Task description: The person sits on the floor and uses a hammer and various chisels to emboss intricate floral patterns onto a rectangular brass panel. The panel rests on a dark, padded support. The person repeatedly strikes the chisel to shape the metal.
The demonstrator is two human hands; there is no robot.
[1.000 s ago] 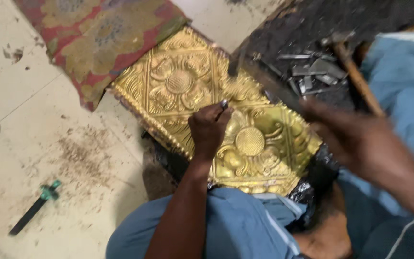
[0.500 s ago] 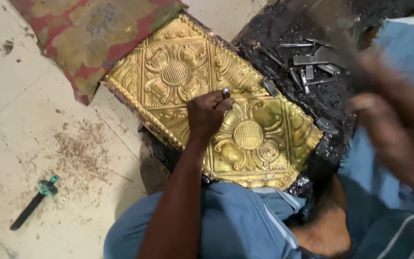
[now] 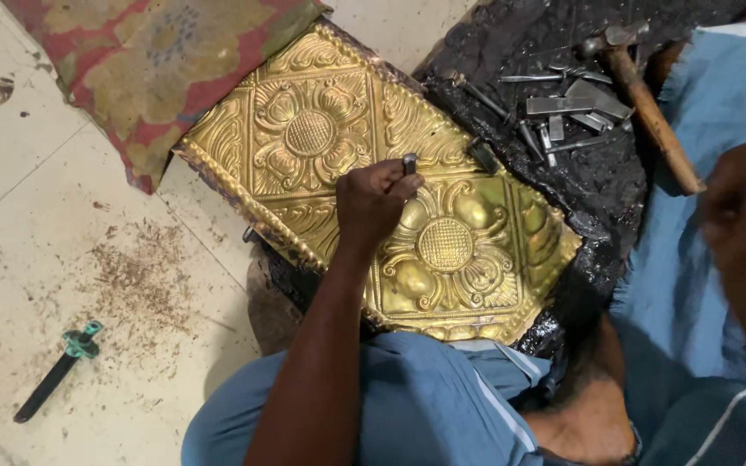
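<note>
Here left hand [image 3: 373, 207] holds punch [image 3: 409, 163], seemingly upright.

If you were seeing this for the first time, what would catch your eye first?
The gold embossed panel with two flower squares fills the middle, lying on black pitch. The left hand grips a small punch upright on it. A hammer lies upper right beside loose steel punches.

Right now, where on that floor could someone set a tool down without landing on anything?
Free: the pale floor left of the gold embossed panel, between the patterned cushion above and the green-tipped tool below, though dusty in the middle. Crowded: the black pitch bed at upper right, strewn with metal punches and a hammer.
</note>
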